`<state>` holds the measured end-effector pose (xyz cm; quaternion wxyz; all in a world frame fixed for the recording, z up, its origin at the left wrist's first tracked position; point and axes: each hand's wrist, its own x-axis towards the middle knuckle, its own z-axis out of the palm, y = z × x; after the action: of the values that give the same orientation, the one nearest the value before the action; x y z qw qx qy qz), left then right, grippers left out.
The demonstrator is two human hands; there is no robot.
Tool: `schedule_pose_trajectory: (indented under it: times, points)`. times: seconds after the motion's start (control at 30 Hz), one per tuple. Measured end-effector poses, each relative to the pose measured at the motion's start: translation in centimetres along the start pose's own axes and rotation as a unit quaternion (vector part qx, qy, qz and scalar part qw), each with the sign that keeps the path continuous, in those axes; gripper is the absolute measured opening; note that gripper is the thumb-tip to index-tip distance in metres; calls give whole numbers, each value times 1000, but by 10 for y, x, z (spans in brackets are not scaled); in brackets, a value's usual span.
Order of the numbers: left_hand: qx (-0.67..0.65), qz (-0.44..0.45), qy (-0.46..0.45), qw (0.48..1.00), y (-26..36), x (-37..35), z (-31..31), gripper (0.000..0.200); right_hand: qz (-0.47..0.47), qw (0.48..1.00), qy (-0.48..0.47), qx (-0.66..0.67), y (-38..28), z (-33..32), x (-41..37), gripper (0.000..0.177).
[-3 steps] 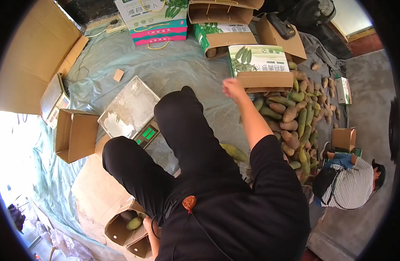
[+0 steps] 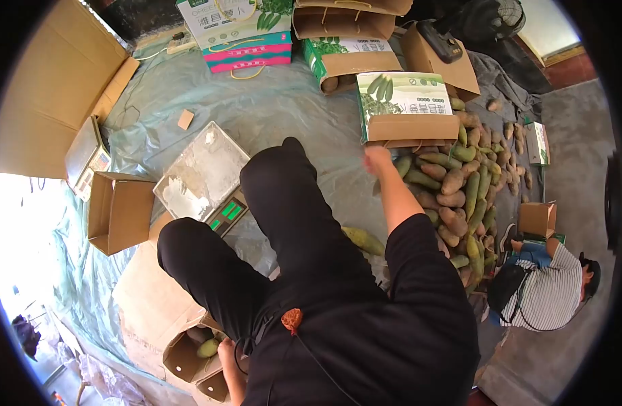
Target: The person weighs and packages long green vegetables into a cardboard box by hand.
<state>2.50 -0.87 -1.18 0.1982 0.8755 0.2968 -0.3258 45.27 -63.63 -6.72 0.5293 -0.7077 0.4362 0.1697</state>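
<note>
Plastic sheeting [image 2: 304, 111] spans the upper centre. Open carton [image 2: 175, 356], lower left: at least two radishes [image 2: 207, 348] inside, probably firm, weighty and smooth; hold each around its middle. Left hand [image 2: 227, 353] is at this carton's right edge; grip cannot be told. Right hand [image 2: 378, 161], upper centre-right: curled, contents indeterminate, just below one printed box [image 2: 412, 101]. Beyond: two scales [image 2: 199, 169], one person [image 2: 551, 287] far right

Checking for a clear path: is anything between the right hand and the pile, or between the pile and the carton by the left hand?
Nothing visible stands between the right hand and the pile. In this view, the person's legs and right arm lie between the pile and the carton.
</note>
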Motion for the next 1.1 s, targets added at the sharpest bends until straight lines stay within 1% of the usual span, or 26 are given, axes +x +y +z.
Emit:
schedule_pose_trajectory:
  times: [0.03,0.07,0.1,0.13,0.17,0.2,0.27,0.3,0.33,0.37,0.4,0.47,0.5,0.57,0.6,0.67,0.7,0.73,0.77,0.8,0.87,0.9,0.97,1.0,1.07,1.1]
  points:
    - [-111,-17,31,993,-4,-9,-7,28,53,997,24,46,19,-2,4,16]
    - [-221,-32,62,973,8,-25,-26,26,106,989,49,89,35,-5,6,16]
    - [-276,-25,108,955,14,-30,-41,25,108,989,47,89,44,-12,4,16]
    - [-329,-15,156,931,20,-28,-59,24,107,981,55,150,50,-16,4,19]
    - [-305,-13,217,927,42,-32,-96,24,107,970,62,210,54,-20,6,22]
    - [-279,-15,279,919,72,-37,-130,23,109,971,54,208,57,-24,16,22]
    - [-366,4,361,858,100,-26,-163,25,81,949,90,291,62,-32,31,29]
    - [-332,49,382,861,117,-20,-184,25,80,949,87,291,59,-35,37,29]
    - [-296,94,402,861,139,-17,-205,25,72,946,83,306,55,-37,43,34]
    - [-263,132,414,862,169,-17,-224,24,64,942,80,321,51,-38,48,40]
    - [-229,170,425,859,202,-16,-239,24,62,942,76,322,43,-37,50,40]
    - [-232,206,404,860,259,-10,-258,22,59,915,107,384,26,-38,49,41]
    - [-224,248,381,862,280,-2,-261,21,58,915,106,384,21,-39,49,41]
    - [-177,329,342,862,325,11,-263,19,53,900,105,419,10,-40,49,63]
    - [-138,367,328,860,347,17,-262,18,50,901,103,419,8,-43,54,63]
    - [-188,358,235,884,374,35,-256,17,60,871,74,482,6,-48,63,55]
    - [-187,372,209,885,382,45,-251,17,56,871,71,483,7,-50,71,55]
    - [-186,385,182,886,387,54,-246,17,46,858,62,507,10,-53,77,49]
    - [-167,406,172,882,393,61,-242,17,37,845,54,531,11,-56,85,42]
    - [-162,409,164,883,400,63,-240,17,36,846,50,530,5,-57,87,42]
    - [-190,418,147,876,405,72,-234,15,58,859,95,499,-7,-62,92,32]
    - [-193,416,148,876,405,74,-233,15,57,861,94,497,-15,-63,89,32]
    - [-211,396,110,887,404,78,-233,16,-2,875,163,456,-35,-66,76,26]
    - [-214,395,111,887,402,80,-234,16,-4,876,163,454,-44,-67,68,26]
    - [-290,355,60,887,396,86,-239,17,-54,859,203,466,-66,-67,50,19]
    - [-293,355,62,886,393,87,-242,17,-56,860,202,465,-77,-69,37,19]
